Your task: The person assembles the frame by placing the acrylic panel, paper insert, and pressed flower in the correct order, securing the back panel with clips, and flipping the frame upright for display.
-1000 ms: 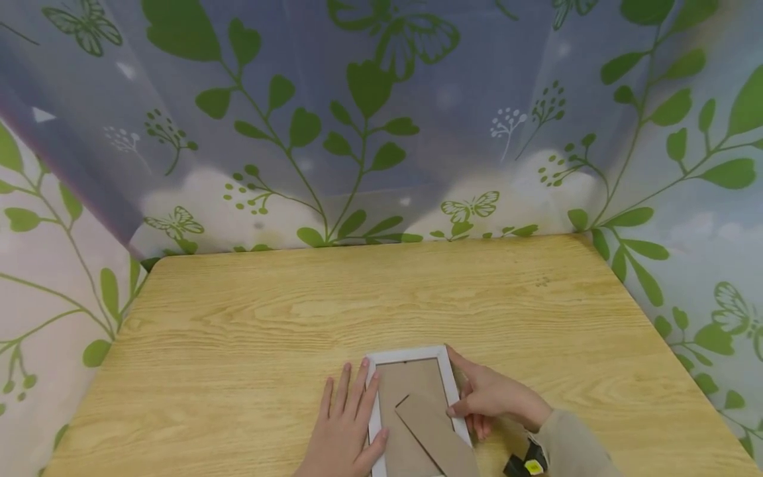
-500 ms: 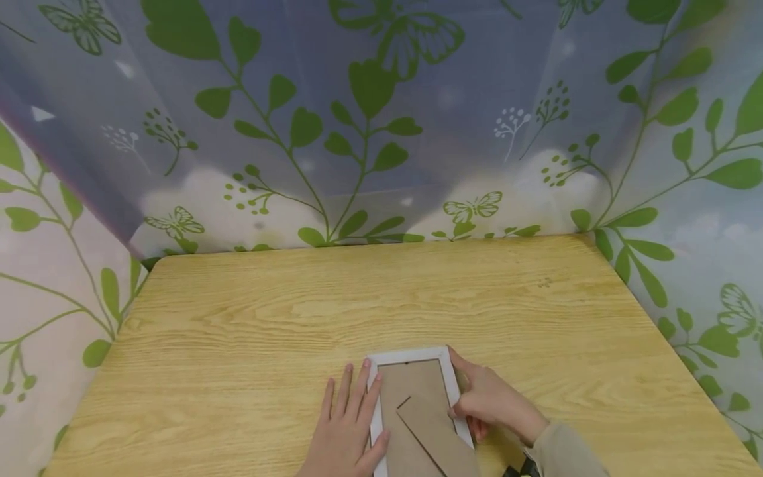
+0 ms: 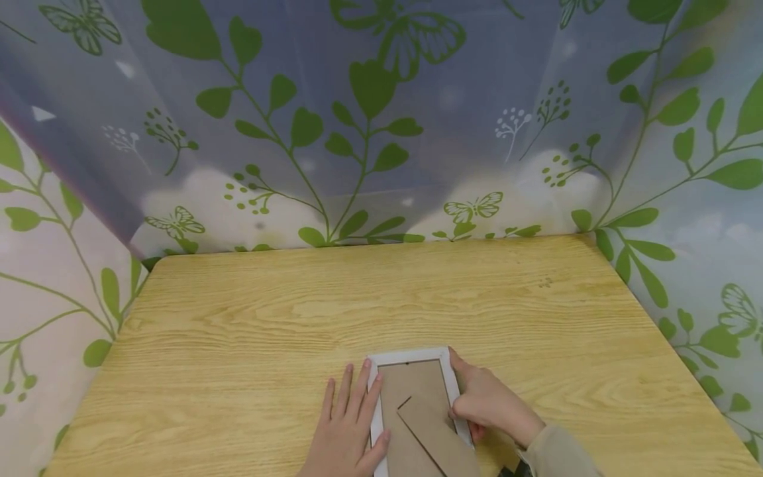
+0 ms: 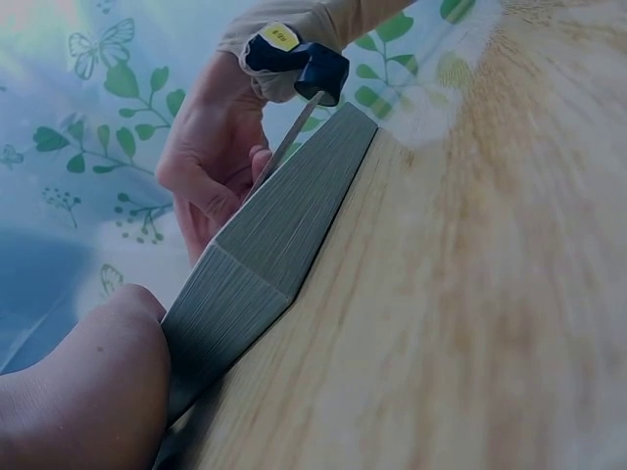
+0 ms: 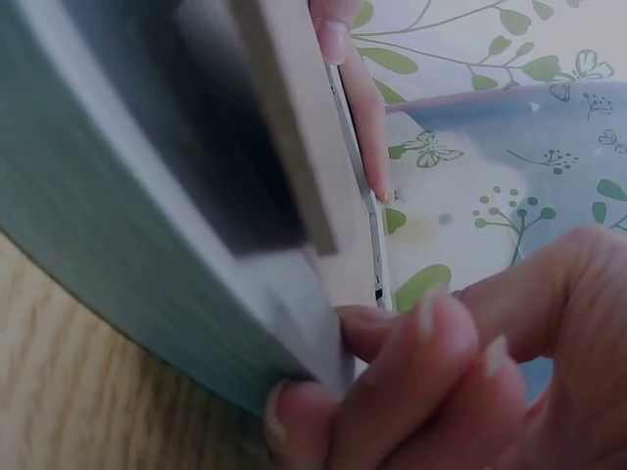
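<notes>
A picture frame [image 3: 375, 424] lies back side up on the table, white-edged, its brown backing board [image 3: 411, 381] showing. A brown stand flap [image 3: 438, 437] sits on that board, slanting in the head view. My left hand [image 3: 346, 424] rests along the frame's left side with its fingers straight and spread. At the right side, my right hand [image 3: 491, 404] grips the frame's edge, the index finger by the top corner and the thumb bent at the inner rim. In the right wrist view its curled fingers [image 5: 402, 392] meet the frame's edge. The frame's near end is cut off in the head view.
The wood-grain table [image 3: 250, 318] reaches back to a hanging cloth [image 3: 441, 146] printed with green leaves and butterflies. More of that cloth flanks both sides. A black wrist device with a yellow label [image 4: 281, 37] sits at the right wrist.
The right thumb has bent further at the frame's inner edge, and the right wrist has turned and shifted slightly left. The left hand and the frame look nearly still.
</notes>
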### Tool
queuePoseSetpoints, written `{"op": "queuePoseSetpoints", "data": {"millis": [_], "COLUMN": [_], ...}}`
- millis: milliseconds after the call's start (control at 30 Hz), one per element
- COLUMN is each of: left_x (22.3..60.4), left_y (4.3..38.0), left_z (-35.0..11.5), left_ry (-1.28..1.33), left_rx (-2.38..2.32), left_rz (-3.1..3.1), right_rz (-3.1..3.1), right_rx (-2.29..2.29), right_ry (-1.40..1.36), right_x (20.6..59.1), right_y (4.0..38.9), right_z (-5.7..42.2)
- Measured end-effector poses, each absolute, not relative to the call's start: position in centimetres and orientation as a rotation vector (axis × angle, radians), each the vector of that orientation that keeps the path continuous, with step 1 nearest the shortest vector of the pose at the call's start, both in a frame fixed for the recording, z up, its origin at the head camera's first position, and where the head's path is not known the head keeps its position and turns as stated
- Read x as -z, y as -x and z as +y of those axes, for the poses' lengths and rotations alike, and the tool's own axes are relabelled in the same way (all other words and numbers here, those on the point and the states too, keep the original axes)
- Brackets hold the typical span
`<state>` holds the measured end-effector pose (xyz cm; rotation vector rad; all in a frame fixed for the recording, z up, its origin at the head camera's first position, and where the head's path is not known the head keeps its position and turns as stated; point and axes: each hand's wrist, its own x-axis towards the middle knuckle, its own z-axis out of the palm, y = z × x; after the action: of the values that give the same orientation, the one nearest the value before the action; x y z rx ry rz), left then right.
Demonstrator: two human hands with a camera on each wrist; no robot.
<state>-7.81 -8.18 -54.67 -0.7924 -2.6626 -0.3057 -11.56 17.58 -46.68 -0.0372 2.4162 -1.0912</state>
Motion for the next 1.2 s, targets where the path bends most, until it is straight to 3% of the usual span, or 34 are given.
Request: {"op": "queuePoseSetpoints", "data": {"millis": [633, 1200], "left_x": [54.6, 54.4], "left_y": [7.9, 7.8], "left_z": [-8.2, -8.2], "left_ry": [0.821, 0.807], "left_rx": [0.328, 0.306], "left_rz": [-2.658, -2.676], "right_rz": [2.117, 2.133], "right_rx": [1.242, 1.248], "right_ry": [0.346, 0.340], "right_x": [46.7, 46.8], "right_y": [11.9, 11.9], "right_z": [19.4, 19.0]}}
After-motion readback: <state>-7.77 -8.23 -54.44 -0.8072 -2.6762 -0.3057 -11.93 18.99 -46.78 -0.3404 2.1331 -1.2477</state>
